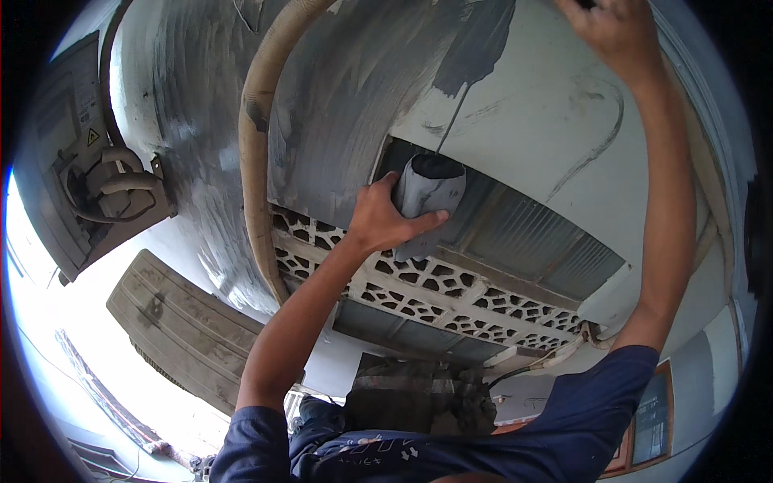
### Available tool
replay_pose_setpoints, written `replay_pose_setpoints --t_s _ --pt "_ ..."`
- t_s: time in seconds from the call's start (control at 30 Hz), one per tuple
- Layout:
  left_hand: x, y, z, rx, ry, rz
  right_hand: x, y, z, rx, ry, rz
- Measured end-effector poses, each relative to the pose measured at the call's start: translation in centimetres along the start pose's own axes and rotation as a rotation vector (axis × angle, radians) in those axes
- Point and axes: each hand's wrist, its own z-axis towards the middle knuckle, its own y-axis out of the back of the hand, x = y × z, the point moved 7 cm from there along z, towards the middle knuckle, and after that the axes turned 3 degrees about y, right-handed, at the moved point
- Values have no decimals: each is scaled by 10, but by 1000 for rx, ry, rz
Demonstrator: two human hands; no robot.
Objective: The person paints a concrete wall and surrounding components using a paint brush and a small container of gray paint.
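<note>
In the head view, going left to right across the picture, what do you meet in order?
Outdoor air-conditioner unit → tan pipe up the wall → left hand → grey paint-smeared cup it holds → dark grey paint patch → right hand, raised to the wall.

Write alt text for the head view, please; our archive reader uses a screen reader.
A person's left hand holds a grey-smeared paint cup against a wall partly coated in grey paint, while the right hand reaches up to the frame's top edge. Below the cup runs a patterned vent-block band; a beige pipe curves down at left.
</note>
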Motion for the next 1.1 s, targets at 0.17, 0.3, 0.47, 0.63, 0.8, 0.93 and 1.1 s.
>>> replay_pose_setpoints --t_s 0.17,0.3,0.47,0.63,0.8,0.93,1.1 --pt "0 4 -4 -10 14 14 104 -35 -24 124 303 -47" --pt "-1 8 -4 10 38 54 162 -40 -58 232 403 54" --pt "-2 11 -5 -31 10 84 129 -34 -57 256 67 485" --pt "2 5 0 -15 -15 38 45 -21 -29 215 -87 345" --pt "4 5 0 -9 -16 7 60 -12 -38 48 116 73" --pt "2 8 0 -29 -31 19 146 -35 -68 193 304 221" --pt "5 3 0 20 29 41 147 -50 -66 207 219 437"
